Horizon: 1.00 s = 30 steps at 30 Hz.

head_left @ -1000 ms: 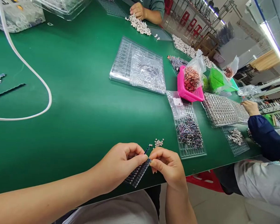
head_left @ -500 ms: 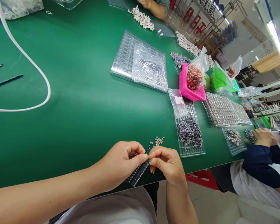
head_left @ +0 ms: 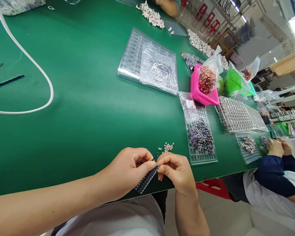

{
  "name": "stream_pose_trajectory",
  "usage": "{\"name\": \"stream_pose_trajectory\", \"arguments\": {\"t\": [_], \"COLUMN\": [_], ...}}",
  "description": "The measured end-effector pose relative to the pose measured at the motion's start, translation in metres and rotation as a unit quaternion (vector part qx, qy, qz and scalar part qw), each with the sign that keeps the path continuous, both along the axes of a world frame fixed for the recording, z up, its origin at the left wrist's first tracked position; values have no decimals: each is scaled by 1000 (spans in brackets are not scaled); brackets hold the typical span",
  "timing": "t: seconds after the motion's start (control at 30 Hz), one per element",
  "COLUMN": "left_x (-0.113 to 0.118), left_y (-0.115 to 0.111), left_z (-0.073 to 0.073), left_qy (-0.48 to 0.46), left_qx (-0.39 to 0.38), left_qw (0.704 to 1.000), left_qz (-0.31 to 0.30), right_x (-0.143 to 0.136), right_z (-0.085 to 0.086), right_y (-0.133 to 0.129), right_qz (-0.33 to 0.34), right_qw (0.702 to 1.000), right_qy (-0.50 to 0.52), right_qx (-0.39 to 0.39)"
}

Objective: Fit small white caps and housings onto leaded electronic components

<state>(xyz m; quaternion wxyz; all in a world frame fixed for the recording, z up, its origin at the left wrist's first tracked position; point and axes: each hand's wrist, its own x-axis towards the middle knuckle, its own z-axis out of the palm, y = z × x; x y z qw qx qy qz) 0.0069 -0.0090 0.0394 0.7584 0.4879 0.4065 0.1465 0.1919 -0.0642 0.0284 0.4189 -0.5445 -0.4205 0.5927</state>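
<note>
Near the front edge of the table, my left hand (head_left: 131, 172) is closed on a dark blue circuit board strip (head_left: 147, 180) with rows of small parts along it. The strip is tilted, its lower end pointing toward me, and a narrow blue end shows above the thumb. My right hand (head_left: 175, 170) meets it at the upper end, thumb and forefinger pinched together. Whatever lies between those fingertips is too small to make out. Just beyond the fingers lies a little pile of small pale round pieces (head_left: 168, 147).
To the right lies a clear tray (head_left: 204, 160) of wired components, with a pink basket (head_left: 196, 88) behind it. Stacked clear trays (head_left: 127, 59) carry a plastic bag. A white cable (head_left: 36, 62) loops at left. A co-worker's hands (head_left: 276, 147) are at far right.
Both hands stay almost in place at the strip. Its lower end has shifted slightly upward. The whole view has moved a little; the co-worker's hands at far right have moved slightly apart.
</note>
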Motion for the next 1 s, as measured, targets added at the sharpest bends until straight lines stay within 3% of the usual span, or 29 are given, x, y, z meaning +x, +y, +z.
{"name": "stream_pose_trajectory", "arguments": {"t": [0.63, 1.0], "left_x": [2, 0], "left_y": [3, 4], "left_z": [5, 1], "left_qy": [8, -13], "left_qx": [7, -6], "left_qw": [1000, 1000], "left_qz": [5, -1], "right_x": [-2, -2], "right_z": [2, 2], "right_y": [1, 1], "right_qz": [0, -11], "right_qw": [1000, 1000], "right_qy": [-23, -12], "right_qx": [-2, -3]}}
